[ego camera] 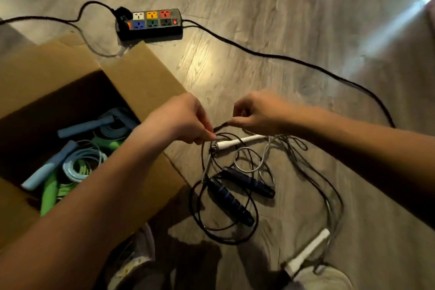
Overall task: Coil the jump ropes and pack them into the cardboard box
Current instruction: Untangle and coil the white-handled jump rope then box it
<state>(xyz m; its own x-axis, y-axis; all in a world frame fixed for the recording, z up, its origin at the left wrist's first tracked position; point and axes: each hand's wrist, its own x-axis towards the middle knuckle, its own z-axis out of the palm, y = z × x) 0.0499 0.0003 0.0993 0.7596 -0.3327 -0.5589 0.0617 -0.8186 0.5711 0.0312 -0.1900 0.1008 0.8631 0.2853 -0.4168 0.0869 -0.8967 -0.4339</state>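
Two bare hands pinch a thin black jump-rope cord (220,126) above a grey wood-grain floor (282,30).
The left hand (186,120) and right hand (254,113), close together, each nip the cord in curled fingertips; the short stretch between them rises slightly rightward. Below, the rest lies in loose loops around two black foam-grip handles (231,202), side by side, slanting from upper left to lower right. A slim white plastic handle (240,142) lies nearly crosswise under the hands. At left, an open brown cardboard box (146,77) holds coiled blue and green ropes (80,162).

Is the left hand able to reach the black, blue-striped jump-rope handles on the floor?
Probably yes: the black, blue-striped handles lie in the open close to the left hand, though it pinches the thin black cord.
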